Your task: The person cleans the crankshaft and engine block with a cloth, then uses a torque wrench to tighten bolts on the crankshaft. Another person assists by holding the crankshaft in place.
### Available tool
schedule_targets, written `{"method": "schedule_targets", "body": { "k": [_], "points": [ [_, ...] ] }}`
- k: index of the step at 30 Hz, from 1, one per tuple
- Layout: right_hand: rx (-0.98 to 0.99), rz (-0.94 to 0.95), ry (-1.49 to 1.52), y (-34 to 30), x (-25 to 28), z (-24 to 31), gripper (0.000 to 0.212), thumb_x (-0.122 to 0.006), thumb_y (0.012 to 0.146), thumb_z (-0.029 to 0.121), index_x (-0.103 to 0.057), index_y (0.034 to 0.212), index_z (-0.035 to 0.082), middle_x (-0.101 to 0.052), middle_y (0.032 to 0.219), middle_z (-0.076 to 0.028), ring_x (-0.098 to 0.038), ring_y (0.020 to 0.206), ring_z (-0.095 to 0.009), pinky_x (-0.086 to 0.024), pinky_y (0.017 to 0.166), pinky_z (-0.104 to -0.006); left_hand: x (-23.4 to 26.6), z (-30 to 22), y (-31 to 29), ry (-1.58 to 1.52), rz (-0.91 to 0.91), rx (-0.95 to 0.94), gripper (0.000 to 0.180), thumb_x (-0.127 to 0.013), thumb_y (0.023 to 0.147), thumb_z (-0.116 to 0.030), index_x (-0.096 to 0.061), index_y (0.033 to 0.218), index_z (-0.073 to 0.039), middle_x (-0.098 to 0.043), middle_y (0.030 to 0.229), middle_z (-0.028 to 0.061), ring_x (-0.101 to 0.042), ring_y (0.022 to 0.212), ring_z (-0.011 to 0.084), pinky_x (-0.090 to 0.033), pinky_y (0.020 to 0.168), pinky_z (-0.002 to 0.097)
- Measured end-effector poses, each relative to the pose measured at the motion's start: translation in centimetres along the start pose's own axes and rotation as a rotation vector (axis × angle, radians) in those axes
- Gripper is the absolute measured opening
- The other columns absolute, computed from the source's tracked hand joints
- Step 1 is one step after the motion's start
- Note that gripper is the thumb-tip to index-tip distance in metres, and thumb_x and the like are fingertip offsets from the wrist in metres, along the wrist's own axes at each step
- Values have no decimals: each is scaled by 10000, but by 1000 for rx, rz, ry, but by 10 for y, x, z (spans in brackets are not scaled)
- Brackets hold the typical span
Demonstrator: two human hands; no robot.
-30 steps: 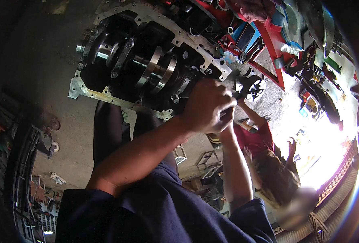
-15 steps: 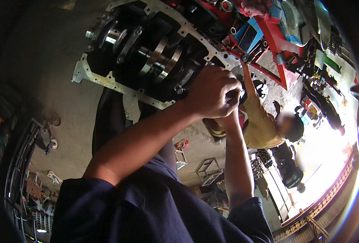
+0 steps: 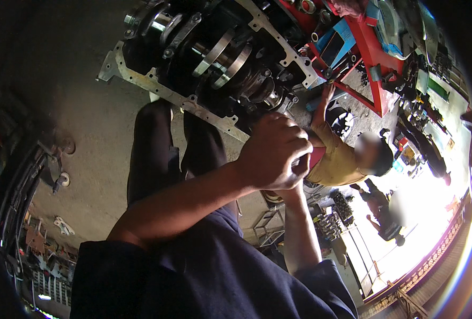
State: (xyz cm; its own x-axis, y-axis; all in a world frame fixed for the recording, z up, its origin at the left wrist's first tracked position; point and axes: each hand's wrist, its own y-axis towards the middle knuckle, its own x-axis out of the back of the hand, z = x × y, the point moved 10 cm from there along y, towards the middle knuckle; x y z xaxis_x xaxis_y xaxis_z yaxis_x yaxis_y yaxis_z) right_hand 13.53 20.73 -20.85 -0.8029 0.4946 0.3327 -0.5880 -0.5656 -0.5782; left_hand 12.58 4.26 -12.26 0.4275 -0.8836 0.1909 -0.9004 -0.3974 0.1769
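Observation:
An engine block (image 3: 160,90) fills the upper middle, its open side showing a crankshaft (image 3: 232,66) with shiny journals. Below the block's near right end, my left hand (image 3: 273,151) is closed with its fingers curled. Whatever it grips is hidden in its dark inner side. My right hand (image 3: 289,192) comes up from the lower right and meets the left one. Most of it is covered by the left hand, so its fingers do not show.
A red metal frame (image 3: 371,64) with parts and a blue tray stands right of the block. A co-worker in a yellow shirt (image 3: 334,159) is close by on the right, one hand near that frame. A metal stand (image 3: 268,226) sits on the floor.
My joined hands have come down, slightly left and nearer my body, uncovering the crankshaft's near end. The block sits higher in view. The co-worker's head and arm have shifted.

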Motion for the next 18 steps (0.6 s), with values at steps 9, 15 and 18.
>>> {"method": "schedule_targets", "body": {
  "k": [9, 15, 18],
  "points": [
    [-12, 3, -206, 17, -21, -8, 560, -579, 936, 135, -320, 1425, 52, -432, 1387, -122, -396, 1318, -221, -336, 1091, -381, -3, 21, 7, -59, 206, 18, 184, -719, 649, -161, -662, 816, -111, -643, 832, 67, -621, 838, 254, -467, 794, 419],
    [21, -103, -250, 21, -45, 18, 499, -566, 953, 62, -375, 1413, 34, -440, 1389, -132, -407, 1309, -196, -354, 1082, -378, -7, 35, 17, -216, 342, 13, 132, -725, 640, -178, -663, 734, -111, -622, 713, 76, -634, 702, 271, -505, 694, 412],
    [-112, -102, -459, 29, -39, 5, 497, -565, 952, 62, -381, 1413, 48, -441, 1388, -123, -396, 1321, -197, -342, 1091, -375, 12, 33, 11, -209, 160, -17, 118, -723, 644, -152, -651, 730, -114, -627, 729, 71, -636, 711, 265, -499, 695, 405]
  ]
}}
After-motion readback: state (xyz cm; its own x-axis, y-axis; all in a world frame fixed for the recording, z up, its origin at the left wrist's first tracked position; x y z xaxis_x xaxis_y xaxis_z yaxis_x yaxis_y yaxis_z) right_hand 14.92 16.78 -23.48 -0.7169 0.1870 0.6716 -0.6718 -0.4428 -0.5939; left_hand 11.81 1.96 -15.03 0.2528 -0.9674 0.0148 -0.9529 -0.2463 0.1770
